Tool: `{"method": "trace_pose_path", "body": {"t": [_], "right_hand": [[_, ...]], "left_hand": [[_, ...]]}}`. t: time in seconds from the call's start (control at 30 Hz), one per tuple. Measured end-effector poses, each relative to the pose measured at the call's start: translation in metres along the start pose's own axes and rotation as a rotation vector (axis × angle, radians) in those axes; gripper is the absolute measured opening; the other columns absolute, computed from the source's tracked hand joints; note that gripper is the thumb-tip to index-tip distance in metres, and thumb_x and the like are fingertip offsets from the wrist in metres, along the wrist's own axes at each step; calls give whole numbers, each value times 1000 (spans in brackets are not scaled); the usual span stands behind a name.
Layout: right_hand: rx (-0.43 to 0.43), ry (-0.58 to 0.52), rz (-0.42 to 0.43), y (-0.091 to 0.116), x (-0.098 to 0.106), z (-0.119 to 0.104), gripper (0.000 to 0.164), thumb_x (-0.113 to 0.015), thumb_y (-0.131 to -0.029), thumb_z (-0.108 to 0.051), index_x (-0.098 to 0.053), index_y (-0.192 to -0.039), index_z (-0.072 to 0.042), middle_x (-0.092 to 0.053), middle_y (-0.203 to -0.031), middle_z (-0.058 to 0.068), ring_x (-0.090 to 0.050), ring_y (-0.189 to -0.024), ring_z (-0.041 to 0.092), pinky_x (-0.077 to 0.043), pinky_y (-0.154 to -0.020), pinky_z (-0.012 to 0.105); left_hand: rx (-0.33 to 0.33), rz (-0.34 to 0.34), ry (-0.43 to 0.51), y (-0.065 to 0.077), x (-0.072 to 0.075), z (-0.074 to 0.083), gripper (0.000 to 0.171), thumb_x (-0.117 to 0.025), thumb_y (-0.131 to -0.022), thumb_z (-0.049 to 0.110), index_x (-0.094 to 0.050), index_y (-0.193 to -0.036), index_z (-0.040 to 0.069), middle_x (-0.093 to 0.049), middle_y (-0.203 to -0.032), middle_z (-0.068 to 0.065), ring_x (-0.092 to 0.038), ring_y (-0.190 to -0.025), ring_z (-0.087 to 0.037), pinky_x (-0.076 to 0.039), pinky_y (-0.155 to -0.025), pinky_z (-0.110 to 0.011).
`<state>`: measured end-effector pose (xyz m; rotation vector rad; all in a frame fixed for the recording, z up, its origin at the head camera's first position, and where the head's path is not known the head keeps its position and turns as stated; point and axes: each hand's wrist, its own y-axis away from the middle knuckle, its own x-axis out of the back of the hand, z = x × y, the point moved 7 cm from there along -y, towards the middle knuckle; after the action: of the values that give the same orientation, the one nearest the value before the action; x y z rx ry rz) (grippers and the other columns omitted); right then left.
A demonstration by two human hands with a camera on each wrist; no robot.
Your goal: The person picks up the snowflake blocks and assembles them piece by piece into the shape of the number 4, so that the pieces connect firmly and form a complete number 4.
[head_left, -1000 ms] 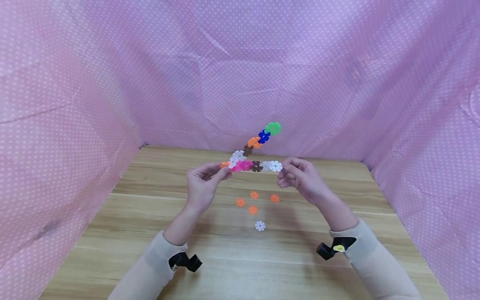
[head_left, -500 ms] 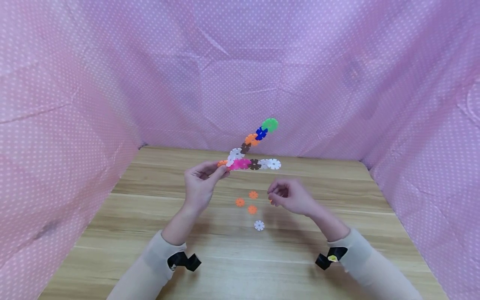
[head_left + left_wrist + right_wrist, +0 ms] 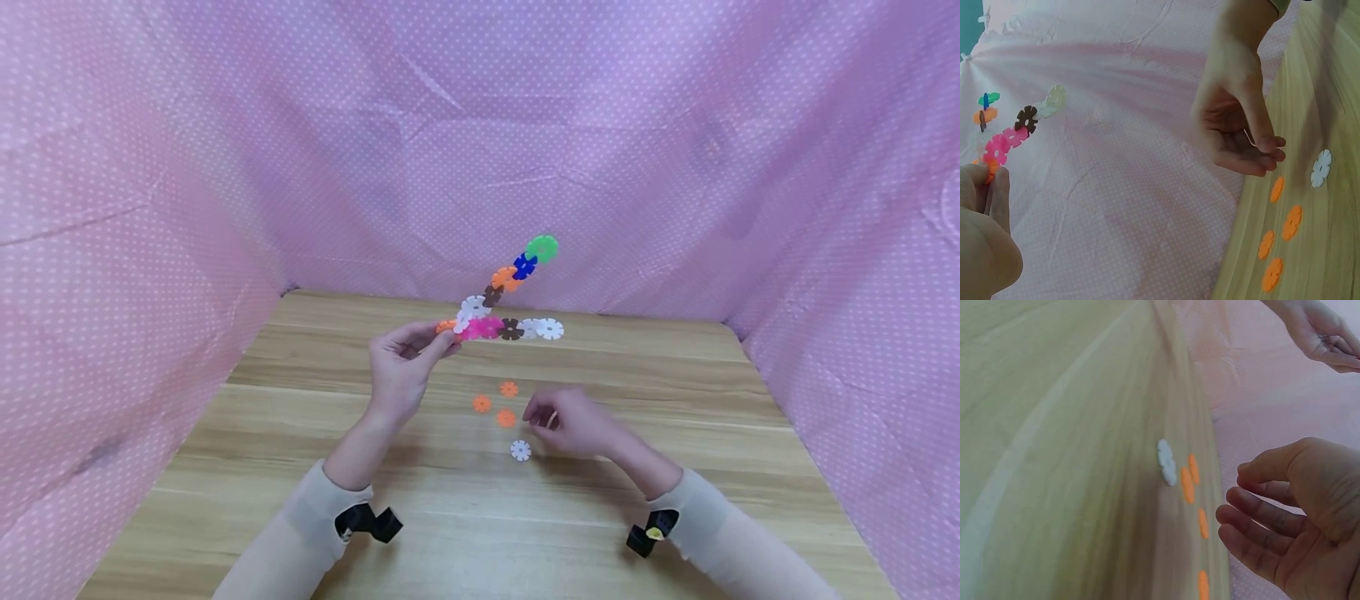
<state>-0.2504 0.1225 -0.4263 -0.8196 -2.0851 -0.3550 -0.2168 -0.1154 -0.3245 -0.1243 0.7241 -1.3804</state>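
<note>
- Pink fabric with white dots [image 3: 480, 150] rises on the left, right and far sides.
- A wooden table [image 3: 510, 533], pale with streaky grain, spreads out beneath the person's arms.
- Two light sleeves [image 3: 281, 542] reach in from the near left and near right, a small black device [image 3: 367, 521] at each wrist.
- The left hand [image 3: 397, 375], on the left, pinches a chain between thumb and fingers.
- The right hand [image 3: 577, 421], on the right and lower, hovers over the table, its fingers relaxed and gently bent, holding nothing.
- The chain of notched discs [image 3: 489, 327] is held above the table in a sideways V. From the orange end in the grip, one branch runs right through pink, brown and whitish discs; the other slants far right through white, brown, orange and blue to green.
- Four loose orange discs [image 3: 502, 421] lie mid-table, left of and below the right hand.
- One white disc [image 3: 514, 454] lies flat, nearer than the orange ones.
</note>
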Motion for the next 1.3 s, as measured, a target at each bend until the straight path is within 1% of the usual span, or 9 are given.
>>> {"method": "trace_pose_path", "body": {"t": [0.1,0.23,0.4,0.57,0.7,0.87,1.0,1.17,1.3], "right_hand": [[26,18,-7,0,-7,-1,13,-77,-95,-8,-76,-108,-7,-76,-95,-1,-69,-86,6,-64,-76,20],[45,72,-20,0,-17,1,18,-80,-92,-11,-77,-110,-9,-77,-98,-1,-70,-88,9,-63,-78,21],[52,134,-46,0,-28,3,20,-81,-91,-11,-78,-110,-13,-73,-97,-2,-64,-84,9,-57,-73,18],[57,142,-45,0,-34,1,19,-81,-91,-7,-78,-110,-10,-71,-97,1,-61,-82,11,-53,-70,17],[57,144,-35,0,-35,0,19,-79,-91,-3,-77,-109,-9,-73,-100,1,-62,-84,10,-54,-71,18],[56,161,-37,1,-36,0,22,-79,-92,-7,-78,-114,-10,-73,-104,-1,-62,-87,8,-56,-74,19],[41,151,-44,2,-35,1,24,-80,-93,-8,-77,-117,-11,-70,-106,-1,-59,-88,7,-55,-75,19],[27,87,-19,4,-25,5,18,-78,-92,-3,-75,-107,-12,-67,-97,-3,-57,-85,6,-54,-71,18],[7,17,22,4,-13,10,14,-75,-93,0,-74,-100,-12,-70,-90,-4,-59,-80,3,-57,-69,19]], "left_hand": [[5,3,-2,0,0,-1,47,-64,-89,-25,-82,-92,18,-83,-90,4,-80,-78,-9,-70,-79,-31],[15,4,-11,1,-1,-3,46,-65,-89,-24,-82,-92,18,-83,-89,3,-80,-78,-9,-70,-78,-31],[22,-1,-1,1,-1,-4,47,-65,-89,-24,-82,-93,19,-83,-90,3,-80,-78,-10,-70,-78,-31],[20,-9,8,1,-1,-5,47,-65,-89,-24,-82,-93,19,-83,-90,3,-80,-78,-10,-70,-78,-31],[17,-13,2,2,-1,-5,45,-66,-89,-24,-82,-93,18,-83,-90,2,-80,-78,-10,-71,-78,-32],[11,-14,-4,1,-2,-5,44,-66,-89,-23,-82,-93,18,-83,-90,2,-80,-77,-10,-71,-78,-32],[6,-17,-2,1,-3,-5,45,-66,-90,-24,-82,-94,18,-83,-90,2,-80,-78,-10,-70,-78,-31],[5,-20,0,0,-4,-5,45,-66,-90,-24,-82,-94,18,-83,-90,2,-80,-78,-10,-70,-78,-31],[3,-18,-9,-1,-3,-5,45,-65,-89,-24,-82,-94,18,-82,-89,3,-80,-77,-9,-70,-78,-30]]}}
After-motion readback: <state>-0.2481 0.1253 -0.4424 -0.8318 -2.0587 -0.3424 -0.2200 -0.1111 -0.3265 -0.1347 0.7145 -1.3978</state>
